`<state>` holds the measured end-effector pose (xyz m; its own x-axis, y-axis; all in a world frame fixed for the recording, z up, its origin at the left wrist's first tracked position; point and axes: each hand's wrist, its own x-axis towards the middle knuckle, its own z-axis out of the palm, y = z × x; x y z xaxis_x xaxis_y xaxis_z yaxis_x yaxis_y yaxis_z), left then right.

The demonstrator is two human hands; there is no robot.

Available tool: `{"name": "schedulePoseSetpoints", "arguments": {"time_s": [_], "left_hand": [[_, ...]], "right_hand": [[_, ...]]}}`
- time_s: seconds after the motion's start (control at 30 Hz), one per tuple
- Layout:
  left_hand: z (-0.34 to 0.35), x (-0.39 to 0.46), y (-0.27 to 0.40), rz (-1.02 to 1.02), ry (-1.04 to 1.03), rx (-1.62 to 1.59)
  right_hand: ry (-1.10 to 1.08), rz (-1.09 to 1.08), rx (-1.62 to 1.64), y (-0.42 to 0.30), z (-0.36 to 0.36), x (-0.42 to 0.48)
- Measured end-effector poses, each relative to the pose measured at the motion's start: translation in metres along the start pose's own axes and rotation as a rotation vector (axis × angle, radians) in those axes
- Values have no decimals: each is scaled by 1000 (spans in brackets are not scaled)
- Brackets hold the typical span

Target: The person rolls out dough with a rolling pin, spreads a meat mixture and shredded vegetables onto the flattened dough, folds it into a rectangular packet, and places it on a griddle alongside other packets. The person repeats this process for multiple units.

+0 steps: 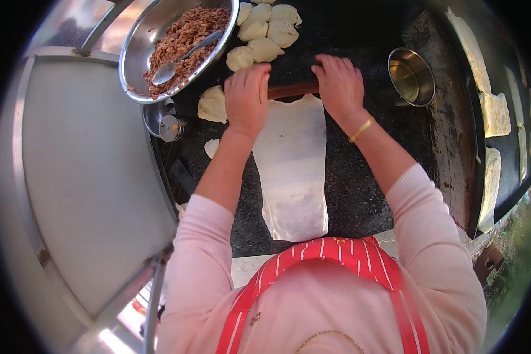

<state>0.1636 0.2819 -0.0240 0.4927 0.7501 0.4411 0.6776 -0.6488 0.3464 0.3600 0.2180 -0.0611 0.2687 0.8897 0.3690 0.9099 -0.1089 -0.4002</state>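
Note:
A long, thin sheet of dough (294, 168) lies stretched on the black speckled countertop towards my body. Across its far end rests a brown wooden rolling pin (292, 90). My left hand (247, 99) is over the pin's left end and my right hand (340, 86) over its right end, both with palms down; the ends themselves are hidden under them. Just left of my left hand sits a lump of dough (213, 104), and a smaller dough piece (211, 148) lies nearer me. Several dough balls (264, 49) are clustered beyond my left hand.
A steel bowl (135, 53) of minced filling with a spoon (164, 73) stands far left, a shaker (171, 128) beside it. A metal cup of oil (410, 77) stands right. Flat breads (495, 115) lie on a dark griddle (504, 157) at the far right.

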Motion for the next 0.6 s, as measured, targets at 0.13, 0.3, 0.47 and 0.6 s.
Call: {"name": "schedulePoseSetpoints", "arguments": {"time_s": [0.13, 0.3, 0.47, 0.6], "left_hand": [[0, -55, 2, 18, -69, -10], [18, -57, 11, -51, -61, 142], [12, -34, 12, -626, -411, 7], [-12, -23, 18, -274, -505, 237]], "right_hand": [[-177, -3, 244, -7, -15, -44], [-357, 199, 224, -19, -7, -29], [-449, 217, 147, -20, 2, -18], [-425, 106, 133, -19, 0, -21]]}}
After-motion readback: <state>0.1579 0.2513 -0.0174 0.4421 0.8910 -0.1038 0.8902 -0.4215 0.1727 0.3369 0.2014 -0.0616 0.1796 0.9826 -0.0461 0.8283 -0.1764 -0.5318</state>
